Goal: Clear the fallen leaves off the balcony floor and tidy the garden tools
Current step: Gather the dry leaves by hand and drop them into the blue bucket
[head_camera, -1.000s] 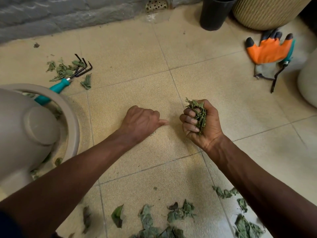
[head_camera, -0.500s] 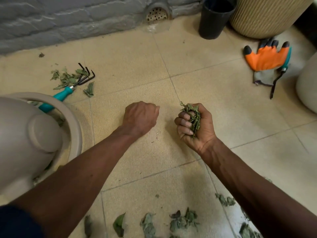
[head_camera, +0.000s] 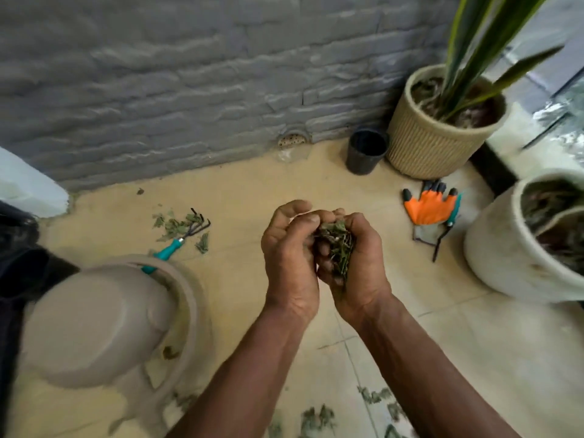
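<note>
My right hand (head_camera: 363, 273) clenches the leaf bundle (head_camera: 338, 251); my left hand (head_camera: 290, 257) cups round it, thumb pressing its top.

There is one view only, from a wide-angle camera worn on the person's head. It faces forward and steeply down. The tiled floor (head_camera: 474, 358) fills the lower half of the frame and the grey wall (head_camera: 189, 74) fills the upper half. The camera is near to the work: both forearms come in from the bottom edge, and the left hand (head_camera: 290, 257) and right hand (head_camera: 363, 267), cupped together round a bunch of leaves (head_camera: 338, 248), sit at the centre. Toward the edges the picture is softer. The ribbed pot (head_camera: 433, 150) at upper right and the beige container (head_camera: 94, 327) at lower left look blurred.
</note>
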`<state>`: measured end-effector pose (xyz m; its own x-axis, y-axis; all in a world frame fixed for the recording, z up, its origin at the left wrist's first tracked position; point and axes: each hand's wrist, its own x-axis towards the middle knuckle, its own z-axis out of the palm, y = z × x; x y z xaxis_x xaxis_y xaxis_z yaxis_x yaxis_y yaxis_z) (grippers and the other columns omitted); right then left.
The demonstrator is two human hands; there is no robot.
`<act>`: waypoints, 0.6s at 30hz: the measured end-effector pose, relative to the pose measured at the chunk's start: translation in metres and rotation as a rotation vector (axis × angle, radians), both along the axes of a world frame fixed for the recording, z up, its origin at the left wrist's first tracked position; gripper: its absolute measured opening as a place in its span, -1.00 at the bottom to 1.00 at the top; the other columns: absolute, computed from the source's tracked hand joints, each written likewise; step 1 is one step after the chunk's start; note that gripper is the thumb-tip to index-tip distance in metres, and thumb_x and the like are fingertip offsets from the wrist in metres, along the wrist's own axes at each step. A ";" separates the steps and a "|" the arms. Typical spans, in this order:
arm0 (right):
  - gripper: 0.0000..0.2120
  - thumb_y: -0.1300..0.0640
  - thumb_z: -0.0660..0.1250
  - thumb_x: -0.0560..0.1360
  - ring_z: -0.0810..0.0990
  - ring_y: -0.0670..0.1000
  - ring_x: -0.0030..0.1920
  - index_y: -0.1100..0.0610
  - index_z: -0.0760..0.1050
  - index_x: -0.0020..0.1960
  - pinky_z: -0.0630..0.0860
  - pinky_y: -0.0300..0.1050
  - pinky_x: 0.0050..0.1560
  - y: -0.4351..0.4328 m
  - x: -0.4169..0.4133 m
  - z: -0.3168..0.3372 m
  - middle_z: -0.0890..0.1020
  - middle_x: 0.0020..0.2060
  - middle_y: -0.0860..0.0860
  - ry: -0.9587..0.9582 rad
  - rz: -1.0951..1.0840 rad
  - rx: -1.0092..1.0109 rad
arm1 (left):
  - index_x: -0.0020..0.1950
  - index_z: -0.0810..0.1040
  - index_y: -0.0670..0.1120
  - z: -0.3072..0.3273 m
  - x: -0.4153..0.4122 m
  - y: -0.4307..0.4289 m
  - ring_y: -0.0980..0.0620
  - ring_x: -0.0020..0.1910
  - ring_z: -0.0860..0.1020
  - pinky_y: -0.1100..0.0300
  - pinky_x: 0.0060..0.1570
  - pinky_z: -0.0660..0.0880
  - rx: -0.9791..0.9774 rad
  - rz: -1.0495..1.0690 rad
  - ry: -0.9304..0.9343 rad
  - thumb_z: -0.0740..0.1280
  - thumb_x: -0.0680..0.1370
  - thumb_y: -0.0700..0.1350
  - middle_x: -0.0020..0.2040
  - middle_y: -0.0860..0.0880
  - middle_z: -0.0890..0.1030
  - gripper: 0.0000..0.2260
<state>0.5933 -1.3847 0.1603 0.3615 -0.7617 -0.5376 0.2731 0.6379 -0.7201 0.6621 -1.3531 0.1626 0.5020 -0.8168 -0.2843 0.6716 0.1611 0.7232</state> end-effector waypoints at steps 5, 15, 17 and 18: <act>-0.68 -0.07 0.31 0.35 0.64 0.02 -0.13 0.09 0.58 0.00 0.54 -0.13 -0.25 0.010 0.002 0.202 0.65 -0.11 0.06 -0.145 -0.321 -0.027 | 0.04 0.62 -0.20 0.204 -0.013 0.000 -0.16 0.04 0.66 -0.02 0.16 0.58 -0.051 -0.017 0.085 0.31 0.52 -0.14 -0.09 -0.19 0.66 -0.80; -0.57 0.02 0.45 0.49 0.58 0.37 0.28 0.31 0.61 0.22 0.41 0.38 0.42 0.069 -0.081 0.596 0.64 0.19 0.32 -0.224 -0.672 -0.248 | -0.03 0.73 -0.16 0.607 -0.100 0.038 -0.11 -0.03 0.72 0.10 -0.10 0.67 -0.040 -0.233 0.411 0.18 0.63 -0.08 0.01 -0.17 0.71 -0.66; -0.59 -0.03 0.40 0.54 0.59 0.35 0.26 0.29 0.62 0.18 0.40 0.35 0.43 0.082 -0.104 0.652 0.65 0.18 0.30 -0.326 -0.757 -0.214 | 0.03 0.68 -0.19 0.659 -0.123 0.050 -0.11 -0.06 0.73 0.09 -0.13 0.68 -0.046 -0.259 0.425 0.13 0.68 -0.08 0.00 -0.18 0.71 -0.65; -0.61 -0.05 0.34 0.58 0.61 0.31 0.20 0.28 0.62 0.15 0.43 0.30 0.41 0.091 -0.116 0.677 0.66 0.13 0.28 -0.393 -0.824 -0.198 | 0.07 0.66 -0.20 0.682 -0.136 0.058 -0.11 -0.07 0.73 0.08 -0.14 0.68 -0.056 -0.288 0.436 0.12 0.68 -0.07 -0.01 -0.18 0.71 -0.66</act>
<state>0.4776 -1.2936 0.8376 -0.2048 -0.9235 -0.3244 0.8318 0.0104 -0.5549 0.5264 -1.2956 0.8442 0.1002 -0.9242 -0.3685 0.9310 -0.0435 0.3624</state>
